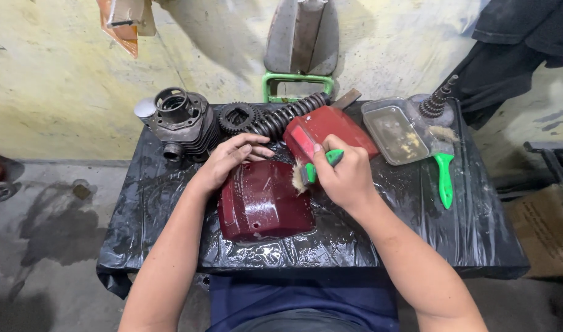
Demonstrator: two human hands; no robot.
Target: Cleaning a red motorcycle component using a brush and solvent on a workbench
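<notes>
Wet black sheet (pixel 171 203): I see left hand (pixel 229 161) flat, steadying slick cover (pixel 263 206); right hand (pixel 343 175) gripping brush (pixel 309 172); cover may slip.

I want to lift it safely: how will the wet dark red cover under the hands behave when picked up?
The dark red cover looks wet and glossy, so it is probably slippery. Its moulded shell shape suggests it is stiff and fairly light. It lies on shiny black plastic sheet, so a push may slide it. The left hand steadies it; the right hand holds a green-handled brush.

Red cover (pixel 264 206): glossy wet painted panel. Table sheet (pixel 416 215): shiny black plastic, wrinkled. Cylinder (pixel 182 123), upper left: matt grey cast metal. Brush handle (pixel 321 165): smooth green plastic.
</notes>
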